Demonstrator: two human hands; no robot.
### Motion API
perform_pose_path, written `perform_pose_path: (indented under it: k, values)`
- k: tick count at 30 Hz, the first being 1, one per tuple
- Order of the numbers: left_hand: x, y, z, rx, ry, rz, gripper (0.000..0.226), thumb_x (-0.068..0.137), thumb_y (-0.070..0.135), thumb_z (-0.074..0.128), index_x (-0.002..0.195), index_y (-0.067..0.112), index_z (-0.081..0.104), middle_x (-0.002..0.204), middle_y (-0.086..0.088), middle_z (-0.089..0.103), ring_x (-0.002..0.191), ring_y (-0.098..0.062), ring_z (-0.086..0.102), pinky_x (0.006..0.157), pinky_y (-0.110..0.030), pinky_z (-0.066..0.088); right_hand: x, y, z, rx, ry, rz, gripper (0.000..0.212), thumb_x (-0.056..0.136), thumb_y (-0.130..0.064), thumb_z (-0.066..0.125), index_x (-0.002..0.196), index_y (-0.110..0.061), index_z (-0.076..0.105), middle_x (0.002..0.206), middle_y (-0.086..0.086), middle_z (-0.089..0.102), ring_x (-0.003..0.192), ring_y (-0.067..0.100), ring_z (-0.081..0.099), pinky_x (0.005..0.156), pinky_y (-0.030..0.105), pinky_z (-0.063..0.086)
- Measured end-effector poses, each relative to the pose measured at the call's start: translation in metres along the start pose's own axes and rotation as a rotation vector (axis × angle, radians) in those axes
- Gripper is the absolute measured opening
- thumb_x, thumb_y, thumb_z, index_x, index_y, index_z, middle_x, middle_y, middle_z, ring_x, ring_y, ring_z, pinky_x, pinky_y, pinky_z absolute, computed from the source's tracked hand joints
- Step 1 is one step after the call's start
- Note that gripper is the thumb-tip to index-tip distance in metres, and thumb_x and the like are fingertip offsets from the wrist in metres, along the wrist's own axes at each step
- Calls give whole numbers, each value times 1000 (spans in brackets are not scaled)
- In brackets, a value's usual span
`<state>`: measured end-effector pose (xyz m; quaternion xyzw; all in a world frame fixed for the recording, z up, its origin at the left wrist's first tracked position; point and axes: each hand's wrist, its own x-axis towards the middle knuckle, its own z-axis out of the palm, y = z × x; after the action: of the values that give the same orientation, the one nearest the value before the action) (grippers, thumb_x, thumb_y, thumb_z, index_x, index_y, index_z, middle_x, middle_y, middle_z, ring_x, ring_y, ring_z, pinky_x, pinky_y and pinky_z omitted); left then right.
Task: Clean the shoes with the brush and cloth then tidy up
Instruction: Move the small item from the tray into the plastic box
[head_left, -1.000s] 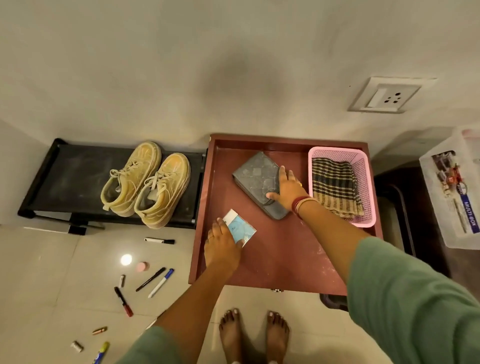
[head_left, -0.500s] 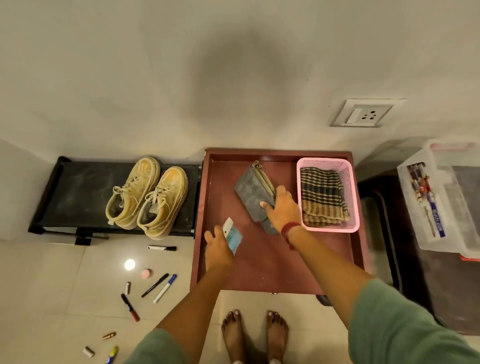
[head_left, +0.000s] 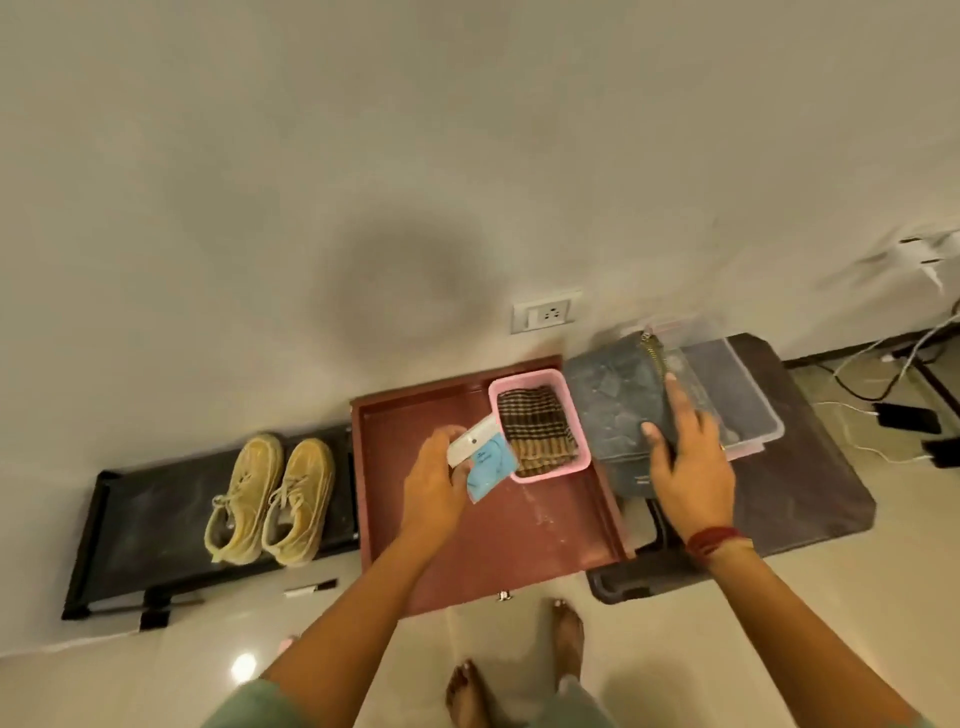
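Observation:
A pair of yellow shoes (head_left: 270, 499) stands on a low black rack (head_left: 145, 525) at the left. The checked cloth (head_left: 535, 426) lies folded in a pink basket (head_left: 524, 384) at the back right of the red-brown tray (head_left: 519, 551). My left hand (head_left: 434, 483) holds a small white and blue packet (head_left: 485, 457) over the tray, beside the basket. My right hand (head_left: 685, 457) grips a grey zip pouch (head_left: 608, 410), lifted to the right of the tray in front of a clear plastic box (head_left: 743, 395). No brush is in sight.
A dark stool or table (head_left: 810, 493) carries the clear box at the right. Cables and a charger (head_left: 904, 415) lie on the floor at the far right. A marker (head_left: 311, 587) lies on the tiles near the rack. My bare feet (head_left: 519, 670) stand below the tray.
My right hand has lifted the grey pouch off the tray and carried it right, toward the clear box. My left hand has raised the packet toward the basket. The view swung right.

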<state>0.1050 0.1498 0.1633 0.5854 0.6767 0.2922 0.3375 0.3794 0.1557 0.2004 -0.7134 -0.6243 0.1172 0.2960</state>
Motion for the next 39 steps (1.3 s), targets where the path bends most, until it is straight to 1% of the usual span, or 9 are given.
perform_pose_path:
  k: [4,12,16,19,25,27,32,35,39]
  values:
    - [26,33,31,-28,-29,64,38,88,5,58,123,21,53,114,7,57,98,-7,55,79,-22,48,51,54,-39,-78,73,123,52,98,-31,43,146,-30,26,112,19,47,87,41,54,65,42,45]
    - [73,55,94,-117,-35,-66,40,92,7,58,130,16,55,118,7,49,104,-9,49,77,2,34,137,175,5,139,-354,254,52,96,-21,48,144,-29,30,137,14,47,124,34,47,102,49,40]
    - [91,50,115,-124,-60,-102,41,92,8,58,132,18,55,124,0,54,108,-14,52,88,-23,44,147,200,35,227,-491,295,54,94,-11,50,143,-20,31,139,11,46,127,30,45,108,45,36]
    - [101,47,125,-116,-71,-116,42,92,10,58,133,18,54,125,-1,55,110,-14,53,91,-27,45,143,215,51,215,-484,324,59,90,-19,54,143,-27,29,136,13,44,124,32,46,104,52,39]
    - [112,53,131,-117,-65,-142,41,92,9,58,132,20,54,120,4,53,104,-10,50,81,-13,40,138,213,58,-203,-665,146,107,66,-35,82,147,-34,14,156,11,-4,134,42,28,109,53,31]
    - [115,56,133,-127,-71,-154,42,92,8,59,132,19,54,119,6,52,103,-9,51,73,-3,39,140,216,64,-341,-743,137,108,70,-37,79,148,-35,5,156,8,-11,132,41,30,109,49,31]
    - [116,58,138,-154,-81,-139,41,90,7,61,129,18,56,118,7,55,102,-8,53,71,0,40,143,218,77,-617,-853,21,94,87,-47,57,148,-28,-13,157,5,-16,121,37,42,103,45,40]
    - [112,60,138,-183,-79,-156,39,89,7,63,126,19,57,115,8,58,101,-11,56,70,-2,42,136,211,69,-595,-803,70,84,91,-45,51,148,-30,-9,158,1,-12,117,38,46,98,47,44]
    - [108,73,137,-299,-59,-186,28,90,10,63,114,22,56,109,7,61,99,-13,60,68,-17,52,119,172,50,-146,-346,106,55,93,-37,51,143,-23,32,151,9,27,114,29,50,93,43,47]
